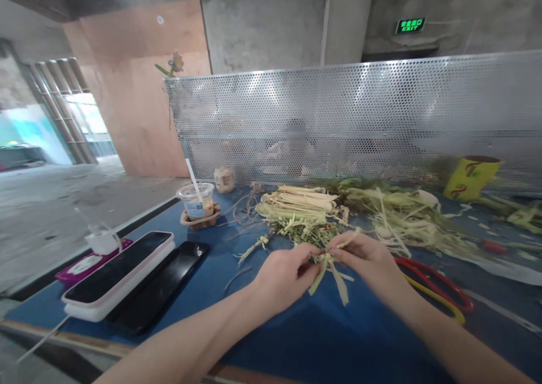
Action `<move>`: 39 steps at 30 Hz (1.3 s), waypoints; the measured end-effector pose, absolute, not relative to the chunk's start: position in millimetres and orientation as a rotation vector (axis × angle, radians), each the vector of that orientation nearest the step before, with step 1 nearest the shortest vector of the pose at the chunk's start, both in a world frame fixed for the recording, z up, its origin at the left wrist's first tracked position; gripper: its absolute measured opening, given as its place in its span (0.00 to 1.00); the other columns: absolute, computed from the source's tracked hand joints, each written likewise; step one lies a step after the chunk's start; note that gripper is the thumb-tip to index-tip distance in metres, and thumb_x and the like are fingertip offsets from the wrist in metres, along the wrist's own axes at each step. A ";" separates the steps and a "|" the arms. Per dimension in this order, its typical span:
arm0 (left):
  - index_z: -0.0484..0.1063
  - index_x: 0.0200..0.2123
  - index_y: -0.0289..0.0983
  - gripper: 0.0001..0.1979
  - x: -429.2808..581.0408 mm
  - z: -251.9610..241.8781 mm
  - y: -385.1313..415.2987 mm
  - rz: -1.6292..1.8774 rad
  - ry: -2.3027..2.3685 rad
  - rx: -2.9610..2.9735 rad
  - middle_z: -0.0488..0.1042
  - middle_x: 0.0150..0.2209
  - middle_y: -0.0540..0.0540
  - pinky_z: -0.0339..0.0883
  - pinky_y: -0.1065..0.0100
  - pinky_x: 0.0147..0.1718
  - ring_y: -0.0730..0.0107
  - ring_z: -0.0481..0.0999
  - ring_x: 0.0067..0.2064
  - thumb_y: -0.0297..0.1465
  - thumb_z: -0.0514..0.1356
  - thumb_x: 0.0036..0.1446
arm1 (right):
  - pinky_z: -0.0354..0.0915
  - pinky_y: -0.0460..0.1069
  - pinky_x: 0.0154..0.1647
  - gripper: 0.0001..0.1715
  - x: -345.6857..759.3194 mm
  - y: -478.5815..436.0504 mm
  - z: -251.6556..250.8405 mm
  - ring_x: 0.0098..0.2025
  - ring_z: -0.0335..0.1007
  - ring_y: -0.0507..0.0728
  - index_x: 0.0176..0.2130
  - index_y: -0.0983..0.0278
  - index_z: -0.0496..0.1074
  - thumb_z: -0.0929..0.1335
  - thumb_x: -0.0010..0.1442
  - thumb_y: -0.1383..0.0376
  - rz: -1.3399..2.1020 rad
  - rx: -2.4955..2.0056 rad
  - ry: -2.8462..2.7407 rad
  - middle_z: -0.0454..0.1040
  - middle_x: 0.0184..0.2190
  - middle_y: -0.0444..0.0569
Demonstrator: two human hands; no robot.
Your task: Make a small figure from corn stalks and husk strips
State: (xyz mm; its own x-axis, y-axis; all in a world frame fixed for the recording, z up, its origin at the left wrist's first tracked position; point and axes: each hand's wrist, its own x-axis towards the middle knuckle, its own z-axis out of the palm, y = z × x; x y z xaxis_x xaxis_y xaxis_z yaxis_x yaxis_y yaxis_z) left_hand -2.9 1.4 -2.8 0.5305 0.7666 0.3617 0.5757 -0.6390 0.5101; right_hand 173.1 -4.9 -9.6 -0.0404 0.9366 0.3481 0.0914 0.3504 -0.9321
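Above the blue table my two hands meet at a small knotted piece of corn husk (328, 260), pale green with loose strips hanging down. My left hand (288, 271) pinches it from the left, thumb and forefinger closed. From the right, my right hand (366, 260) pinches the same piece, and a husk strip sticks up beside its fingers. Just beyond lies a pile of small knotted husk pieces (302, 228), with a stack of flat husk strips (302, 200) behind it. One single knotted piece (254, 248) rests left of the pile.
Red-and-yellow-handled scissors (444, 285) lie beside my right forearm. Loose husks (402, 214) spread over the right back. At left are a drink cup (197, 200) in a cardboard holder, a white-cased phone (118, 271) and a black phone (161, 285). A perforated metal screen (339, 113) stands behind.
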 end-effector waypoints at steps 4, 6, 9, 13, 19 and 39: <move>0.57 0.55 0.40 0.24 -9.1 8.3 6.7 0.894 1.069 2.466 0.71 0.23 0.54 0.61 0.75 0.24 0.74 0.68 0.23 0.33 0.53 0.53 | 0.68 0.48 0.32 0.09 175.1 -1.3 -10.5 0.30 0.70 0.53 0.29 0.63 0.67 0.69 0.47 0.61 0.782 -0.985 -1.552 0.72 0.25 0.45; 0.65 0.49 0.40 0.18 -11.1 15.0 8.2 0.902 1.043 2.440 0.72 0.24 0.51 0.63 0.73 0.27 0.73 0.69 0.25 0.34 0.51 0.55 | 0.68 0.48 0.32 0.09 177.3 1.0 -10.9 0.30 0.70 0.53 0.30 0.63 0.65 0.68 0.50 0.61 0.678 -0.968 -1.633 0.71 0.26 0.46; 0.70 0.44 0.38 0.15 -9.1 20.6 9.0 0.839 0.905 2.333 0.75 0.30 0.47 0.65 0.72 0.32 0.72 0.72 0.30 0.33 0.48 0.58 | 0.68 0.49 0.33 0.09 178.5 4.5 -9.1 0.30 0.70 0.53 0.34 0.63 0.64 0.66 0.51 0.62 0.549 -0.945 -1.732 0.71 0.27 0.46; 0.72 0.41 0.35 0.14 -1.8 19.3 14.7 0.789 0.695 2.037 0.77 0.33 0.45 0.66 0.71 0.35 0.70 0.74 0.36 0.34 0.52 0.56 | 0.68 0.50 0.33 0.12 171.3 7.8 1.1 0.32 0.69 0.54 0.38 0.63 0.63 0.66 0.51 0.65 0.419 -0.957 -1.776 0.69 0.28 0.46; 0.74 0.35 0.31 0.13 -0.7 21.6 30.7 0.876 0.693 1.371 0.77 0.27 0.45 0.67 0.72 0.26 0.69 0.75 0.30 0.33 0.63 0.45 | 0.63 0.55 0.42 0.12 166.8 13.5 25.9 0.40 0.66 0.57 0.43 0.62 0.64 0.61 0.56 0.67 0.174 -0.925 -1.823 0.68 0.38 0.52; 0.73 0.33 0.29 0.16 1.3 1.0 36.3 0.970 0.618 1.098 0.75 0.31 0.42 0.70 0.65 0.35 0.64 0.75 0.37 0.30 0.68 0.38 | 0.63 0.52 0.39 0.06 171.8 14.2 -4.8 0.37 0.70 0.56 0.35 0.61 0.69 0.64 0.56 0.68 -0.383 -0.889 -1.932 0.75 0.32 0.47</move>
State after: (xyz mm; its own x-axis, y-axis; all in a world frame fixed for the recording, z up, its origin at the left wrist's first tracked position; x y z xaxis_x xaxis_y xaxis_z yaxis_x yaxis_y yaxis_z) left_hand 1.3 36.3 1.0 0.4669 0.8834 0.0406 -0.3361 0.1348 0.9321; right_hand 171.8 14.2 -4.8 -0.2932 0.4254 0.8562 0.7199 0.6875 -0.0951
